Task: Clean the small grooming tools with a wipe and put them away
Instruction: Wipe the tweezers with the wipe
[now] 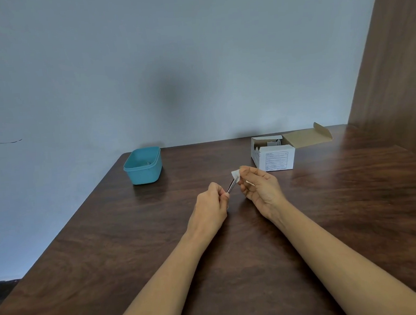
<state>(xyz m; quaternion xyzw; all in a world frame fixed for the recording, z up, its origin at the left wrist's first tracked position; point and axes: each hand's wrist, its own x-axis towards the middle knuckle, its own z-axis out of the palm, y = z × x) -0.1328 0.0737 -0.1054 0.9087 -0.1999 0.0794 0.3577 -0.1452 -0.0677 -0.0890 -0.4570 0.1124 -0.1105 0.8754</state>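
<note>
My left hand (211, 206) pinches the near end of a pair of metal tweezers (231, 186), which slant up to the right above the table. My right hand (259, 187) pinches a small white wipe (236, 174) folded over the tweezers' tip. A small strip-like object (250, 183) lies across the right palm; what it is I cannot tell. A teal plastic tub (143, 165) stands at the table's far left with a small metal item (147, 163) inside.
A dark wooden table (134, 248) runs to a grey wall. An open white cardboard box (274, 155) with its flap folded back stands at the far right. A brown wooden panel (397, 58) rises along the right side.
</note>
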